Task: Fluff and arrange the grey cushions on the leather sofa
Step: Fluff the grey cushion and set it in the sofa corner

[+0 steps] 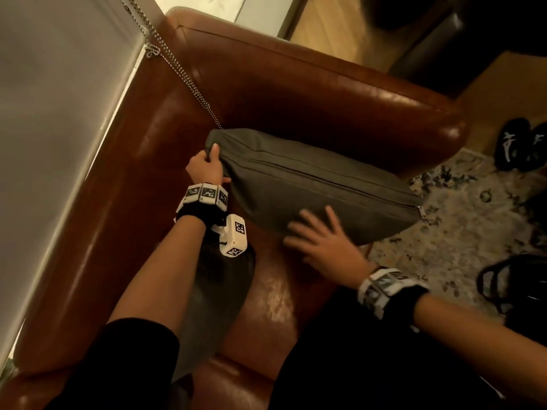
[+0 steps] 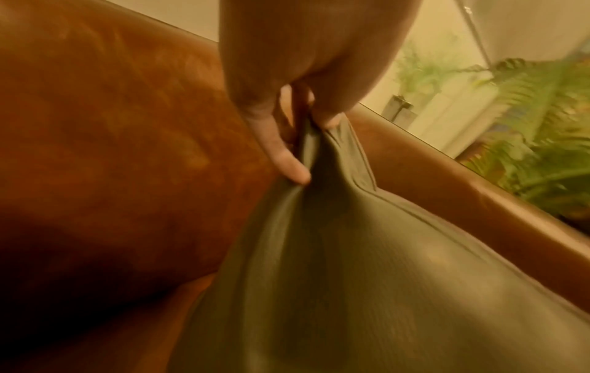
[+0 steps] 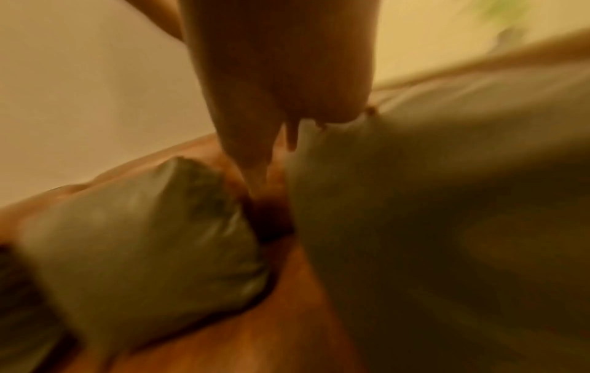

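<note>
A grey cushion (image 1: 310,184) stands on its edge on the brown leather sofa (image 1: 266,84), zip seam up, leaning towards the armrest. My left hand (image 1: 205,165) pinches its top left corner; in the left wrist view the fingers (image 2: 287,161) bunch the cushion's fabric (image 2: 367,277). My right hand (image 1: 319,241) lies flat with spread fingers against the cushion's near face, blurred. A second grey cushion (image 1: 213,306) lies on the seat under my left forearm, also in the right wrist view (image 3: 143,239) to the left of the held cushion (image 3: 447,227).
A bead chain (image 1: 177,69) hangs over the sofa back by the white wall (image 1: 59,113). To the right lie a patterned rug (image 1: 458,226), dark shoes (image 1: 521,146) and a black bag (image 1: 518,285). A green plant (image 2: 542,138) stands behind the sofa.
</note>
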A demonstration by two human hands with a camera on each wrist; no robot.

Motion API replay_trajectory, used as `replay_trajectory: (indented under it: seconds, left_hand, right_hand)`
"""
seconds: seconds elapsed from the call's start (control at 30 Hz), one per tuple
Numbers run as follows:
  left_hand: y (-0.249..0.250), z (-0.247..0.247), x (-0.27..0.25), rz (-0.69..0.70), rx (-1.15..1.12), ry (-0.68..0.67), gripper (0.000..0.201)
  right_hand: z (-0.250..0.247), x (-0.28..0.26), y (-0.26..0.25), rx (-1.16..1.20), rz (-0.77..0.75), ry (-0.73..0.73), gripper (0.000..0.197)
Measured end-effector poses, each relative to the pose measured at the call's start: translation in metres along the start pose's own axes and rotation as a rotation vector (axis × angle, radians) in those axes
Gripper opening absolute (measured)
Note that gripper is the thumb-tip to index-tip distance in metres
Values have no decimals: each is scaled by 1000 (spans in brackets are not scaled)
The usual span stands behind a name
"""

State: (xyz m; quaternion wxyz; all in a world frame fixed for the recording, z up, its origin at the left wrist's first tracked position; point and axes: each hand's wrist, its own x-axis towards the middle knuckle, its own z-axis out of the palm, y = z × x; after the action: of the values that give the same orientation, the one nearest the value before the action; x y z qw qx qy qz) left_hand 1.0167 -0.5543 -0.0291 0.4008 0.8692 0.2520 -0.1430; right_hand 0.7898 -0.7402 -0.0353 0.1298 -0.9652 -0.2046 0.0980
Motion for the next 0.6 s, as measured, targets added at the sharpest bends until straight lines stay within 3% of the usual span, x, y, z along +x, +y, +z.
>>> replay_trajectory:
  seconds: [0.03,0.1,0.17,0.27,0.33,0.5,0.6]
  left_hand:
    - [-1,3,-5,82,65,46,41]
    - [3,3,-20,349,236,73,68]
    - [12,3,-33,672,455,-99,93]
    - [17,12,-42,1052,983,-405,126]
    - [21,24,-39,1118,1207,-438,130]
    - [45,57,-34,1017,1320,-343,120]
    - [50,64,-35,1018,1300,-282,117]
  right_hand:
    - [12,8,-11,-85,-128,-208,61]
    - [34,18,-15,-273,-175,-483,61]
    - [42,28,8,-458,-149,-479,63]
    - [36,49,56,-557,-147,-452,72]
    - [27,60,74,-584,-197,-436,78]
    - [28,55,43,-591,-104,-459,68]
    - [43,44,25,-626,-269,-556,58]
